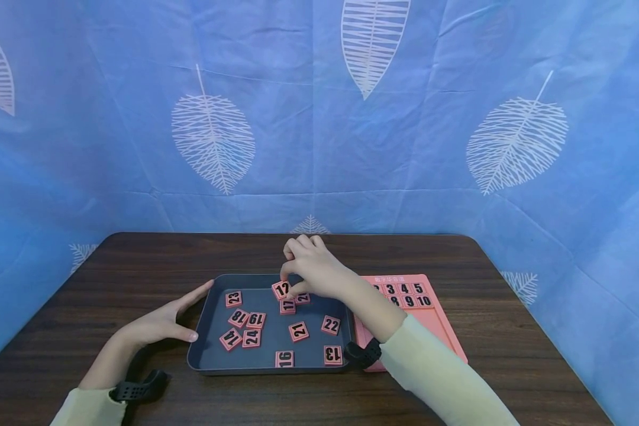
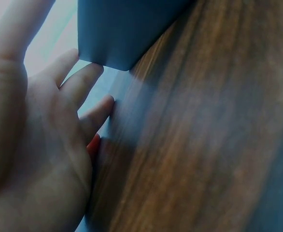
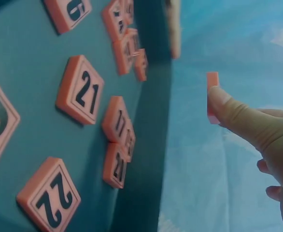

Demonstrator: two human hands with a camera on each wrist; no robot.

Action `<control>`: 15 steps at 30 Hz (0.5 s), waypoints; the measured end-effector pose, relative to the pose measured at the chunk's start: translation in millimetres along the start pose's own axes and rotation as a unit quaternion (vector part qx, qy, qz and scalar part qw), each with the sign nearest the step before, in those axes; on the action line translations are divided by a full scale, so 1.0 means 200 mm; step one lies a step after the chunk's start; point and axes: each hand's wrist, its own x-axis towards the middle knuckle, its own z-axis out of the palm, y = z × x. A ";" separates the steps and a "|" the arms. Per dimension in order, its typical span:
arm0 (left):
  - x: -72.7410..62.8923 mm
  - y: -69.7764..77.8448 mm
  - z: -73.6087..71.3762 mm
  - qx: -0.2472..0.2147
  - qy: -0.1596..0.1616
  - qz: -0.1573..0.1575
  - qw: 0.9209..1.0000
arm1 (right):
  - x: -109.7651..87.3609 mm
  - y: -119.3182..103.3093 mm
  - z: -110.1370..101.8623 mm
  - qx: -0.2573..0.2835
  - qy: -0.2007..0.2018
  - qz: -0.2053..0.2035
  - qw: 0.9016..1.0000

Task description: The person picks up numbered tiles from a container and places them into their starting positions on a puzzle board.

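Observation:
My right hand pinches a pink number tile, which seems to read 12, between thumb and fingers over the far part of the dark tray. In the right wrist view the held tile shows edge-on, raised off the tray floor. Just below it a 17 tile lies against others partly covered by my fingers. My left hand is spread along the tray's left side, fingertips and thumb at the rim. The left wrist view has straight fingers against the tray's outer wall.
Several loose tiles lie in the tray at mixed angles, among them a 21 tile, a 22 tile and a 16 tile. Right of the tray, a pink board holds numbered tiles in its far rows, partly behind my right forearm.

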 end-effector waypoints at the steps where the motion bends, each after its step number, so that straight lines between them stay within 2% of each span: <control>1: 0.00 0.00 0.00 0.000 0.000 0.000 1.000 | -0.02 0.00 -0.01 0.000 0.003 0.003 1.000; 9: 0.00 0.01 0.00 0.001 0.000 0.000 1.000 | -0.20 0.02 -0.08 0.007 0.034 0.028 0.999; 15: 0.00 0.02 0.00 0.000 0.003 -0.012 1.000 | -0.35 0.06 -0.09 0.013 0.051 0.064 0.997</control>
